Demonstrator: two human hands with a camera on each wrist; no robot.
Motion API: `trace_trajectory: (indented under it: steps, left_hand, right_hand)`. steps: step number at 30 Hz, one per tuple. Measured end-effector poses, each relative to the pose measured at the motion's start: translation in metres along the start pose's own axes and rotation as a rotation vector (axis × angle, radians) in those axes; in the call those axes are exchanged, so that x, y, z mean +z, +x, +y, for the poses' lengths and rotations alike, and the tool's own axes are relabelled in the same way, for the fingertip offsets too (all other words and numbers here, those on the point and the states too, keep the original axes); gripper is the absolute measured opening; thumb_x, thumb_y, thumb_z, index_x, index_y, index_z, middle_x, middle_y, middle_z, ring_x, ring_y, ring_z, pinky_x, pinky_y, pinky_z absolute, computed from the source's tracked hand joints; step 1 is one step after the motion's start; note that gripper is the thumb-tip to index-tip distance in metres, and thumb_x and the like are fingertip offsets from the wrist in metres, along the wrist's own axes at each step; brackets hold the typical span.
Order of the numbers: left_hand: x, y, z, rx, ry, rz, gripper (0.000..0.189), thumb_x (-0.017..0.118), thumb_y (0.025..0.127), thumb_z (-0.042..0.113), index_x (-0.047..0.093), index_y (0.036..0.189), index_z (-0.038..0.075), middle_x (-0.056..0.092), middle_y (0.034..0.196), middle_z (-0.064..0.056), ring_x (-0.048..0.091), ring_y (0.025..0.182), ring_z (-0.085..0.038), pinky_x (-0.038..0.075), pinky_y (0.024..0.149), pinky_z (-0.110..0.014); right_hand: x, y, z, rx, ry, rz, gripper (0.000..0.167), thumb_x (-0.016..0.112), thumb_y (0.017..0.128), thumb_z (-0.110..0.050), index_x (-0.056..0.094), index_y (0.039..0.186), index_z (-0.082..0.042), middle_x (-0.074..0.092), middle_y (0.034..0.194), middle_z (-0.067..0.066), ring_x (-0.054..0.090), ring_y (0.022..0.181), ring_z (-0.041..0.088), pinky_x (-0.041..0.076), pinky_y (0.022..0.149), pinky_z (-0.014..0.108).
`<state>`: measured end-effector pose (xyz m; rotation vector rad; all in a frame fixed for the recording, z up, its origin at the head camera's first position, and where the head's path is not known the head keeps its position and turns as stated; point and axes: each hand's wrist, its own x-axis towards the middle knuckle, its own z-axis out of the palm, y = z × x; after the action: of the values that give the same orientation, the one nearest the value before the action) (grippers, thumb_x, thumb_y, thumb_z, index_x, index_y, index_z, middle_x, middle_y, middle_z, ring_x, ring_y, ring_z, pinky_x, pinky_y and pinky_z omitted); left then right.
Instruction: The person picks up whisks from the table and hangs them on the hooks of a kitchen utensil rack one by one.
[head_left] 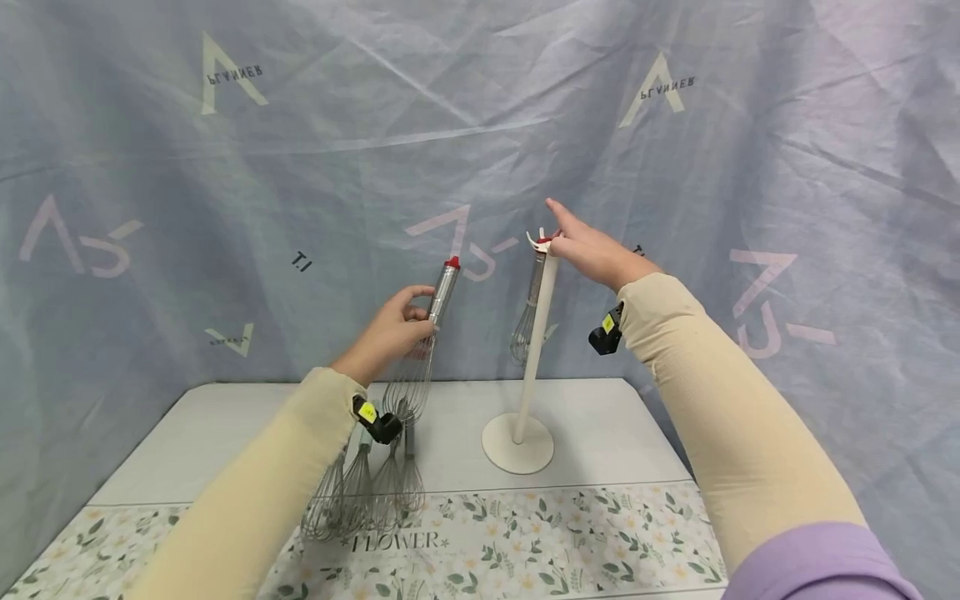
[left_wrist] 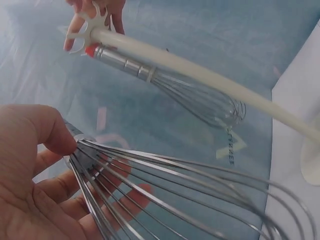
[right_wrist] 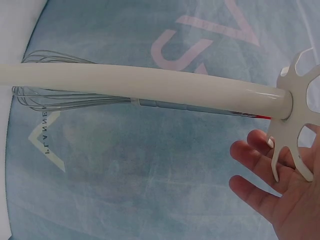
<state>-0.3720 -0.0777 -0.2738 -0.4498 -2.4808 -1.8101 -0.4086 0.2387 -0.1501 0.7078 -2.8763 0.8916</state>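
My left hand point(head_left: 393, 329) holds a metal whisk point(head_left: 444, 292) with a red handle end, pinching it low on the handle just above its wires. In the left wrist view its wire loops point(left_wrist: 200, 195) fan out past the fingers. A white stand point(head_left: 535, 350) with a curved hook rack point(right_wrist: 295, 100) on top rises at the right. My right hand point(head_left: 592, 250) touches that rack with spread fingers point(right_wrist: 260, 197), one of them pointing upward in the head view. A second red-ended whisk point(left_wrist: 127, 65) hangs from the rack, partly behind the pole in the right wrist view.
Several more whisks point(head_left: 360, 492) lie on the table at the left, below my left forearm. The stand's round base point(head_left: 517, 458) rests behind a floral mat point(head_left: 570, 533). A printed grey-blue curtain point(head_left: 375, 167) hangs behind the white table point(head_left: 600, 417).
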Motion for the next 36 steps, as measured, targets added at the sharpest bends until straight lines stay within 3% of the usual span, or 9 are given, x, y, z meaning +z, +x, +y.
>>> trace_trajectory:
  steps: [8,15,20,25,29,36]
  left_hand:
    - [0.011,0.009,0.016,0.048,-0.029,-0.029,0.060,0.057,0.096,0.006,0.043,0.150,0.026,0.059,0.111,-0.014,0.066,0.093,-0.031,0.059,0.074,-0.046]
    - [0.016,0.021,0.032,0.117,-0.019,-0.060,0.059,0.057,0.094,0.005,0.045,0.148,0.026,0.062,0.116,-0.018,0.065,0.097,-0.039,0.057,0.072,-0.049]
    - [0.021,0.028,0.047,0.151,0.055,-0.077,0.060,0.059,0.091,0.006,0.048,0.146,0.028,0.063,0.116,-0.015,0.064,0.090,-0.033,0.056,0.066,-0.044]
    - [0.027,0.034,0.058,0.172,0.116,-0.082,0.060,0.059,0.091,0.004,0.049,0.147,0.024,0.065,0.111,-0.015,0.062,0.081,-0.027,0.053,0.062,-0.037]
    - [0.030,0.036,0.062,0.178,0.148,-0.092,0.061,0.058,0.092,0.003,0.048,0.149,0.021,0.066,0.106,-0.015,0.056,0.069,-0.022,0.048,0.058,-0.035]
    - [0.032,0.038,0.068,0.207,0.218,-0.092,0.067,0.055,0.090,0.003,0.047,0.152,0.026,0.065,0.099,-0.011,0.031,0.049,-0.014,0.034,0.051,-0.030]
  right_hand:
    - [0.000,-0.001,-0.001,-0.015,-0.025,0.015,0.081,0.036,0.093,-0.028,-0.007,0.162,-0.036,0.027,0.160,0.018,0.035,0.141,0.031,0.032,0.108,0.054]
    - [0.000,-0.001,-0.002,-0.016,-0.031,0.017,0.081,0.035,0.093,-0.029,-0.008,0.162,-0.034,0.027,0.161,0.018,0.033,0.142,0.030,0.030,0.111,0.054]
    - [0.001,-0.001,-0.002,0.000,-0.035,0.015,0.081,0.034,0.093,-0.029,-0.008,0.162,-0.036,0.021,0.165,0.015,0.030,0.146,0.030,0.030,0.111,0.055]
    - [0.003,-0.001,-0.002,0.007,-0.034,0.017,0.080,0.034,0.094,-0.029,-0.009,0.161,-0.038,0.018,0.166,0.015,0.027,0.148,0.032,0.030,0.111,0.057]
    - [0.004,-0.002,-0.003,0.004,-0.034,0.029,0.080,0.035,0.095,-0.030,-0.008,0.161,-0.038,0.022,0.164,0.017,0.030,0.146,0.033,0.031,0.111,0.057]
    - [0.003,-0.003,-0.001,-0.006,-0.047,0.040,0.079,0.036,0.095,-0.031,-0.006,0.162,-0.038,0.028,0.161,0.018,0.034,0.143,0.032,0.032,0.110,0.057]
